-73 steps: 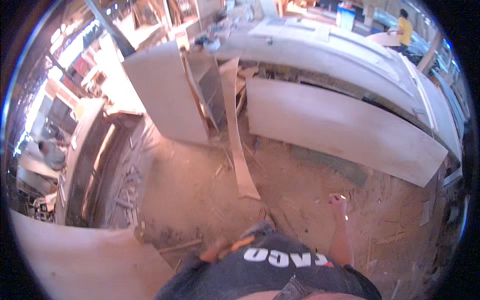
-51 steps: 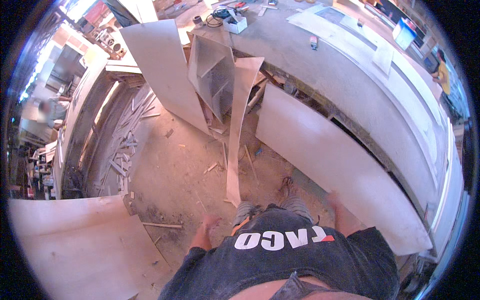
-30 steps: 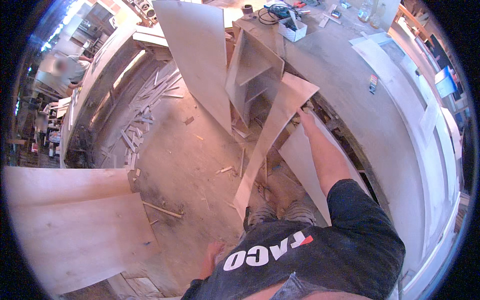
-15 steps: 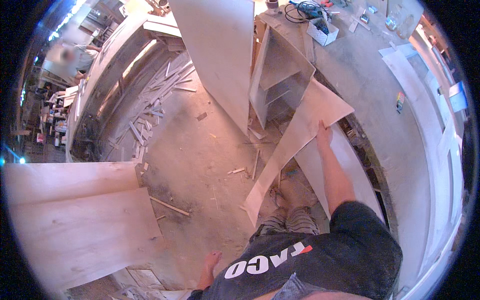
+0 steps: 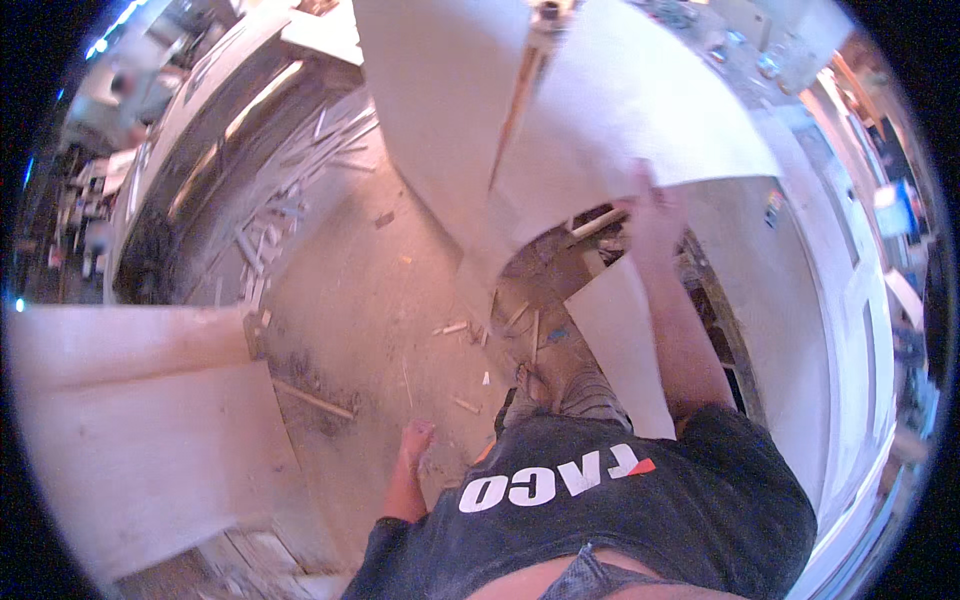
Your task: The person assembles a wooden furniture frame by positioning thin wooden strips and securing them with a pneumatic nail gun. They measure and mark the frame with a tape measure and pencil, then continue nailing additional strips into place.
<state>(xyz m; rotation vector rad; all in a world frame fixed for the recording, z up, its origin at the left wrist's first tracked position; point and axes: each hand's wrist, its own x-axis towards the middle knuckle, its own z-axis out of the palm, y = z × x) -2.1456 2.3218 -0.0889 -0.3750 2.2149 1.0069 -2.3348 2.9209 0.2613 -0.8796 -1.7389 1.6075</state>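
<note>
My right hand (image 5: 655,205), blurred by motion, is at the near edge of a large pale plywood sheet (image 5: 660,105) and grips it there. The sheet is raised and tilted over the workbench. Beside its left side stands another tall pale panel (image 5: 440,100). Below my right forearm leans a smaller pale board (image 5: 625,330) against the bench side. My left hand (image 5: 418,437) hangs low over the floor, fingers curled in, with nothing visible in it.
Thin wood offcuts (image 5: 285,205) lie heaped at the far left. A large wooden panel (image 5: 150,440) stands at my left, near a loose stick (image 5: 315,398) on the floor. The grey workbench (image 5: 780,270) runs along my right. A blurred person (image 5: 125,110) is far left.
The plywood sheet in my right hand has swung up and away, over the bench, and now hides the open wooden box behind it. My right hand has moved farther from me.
</note>
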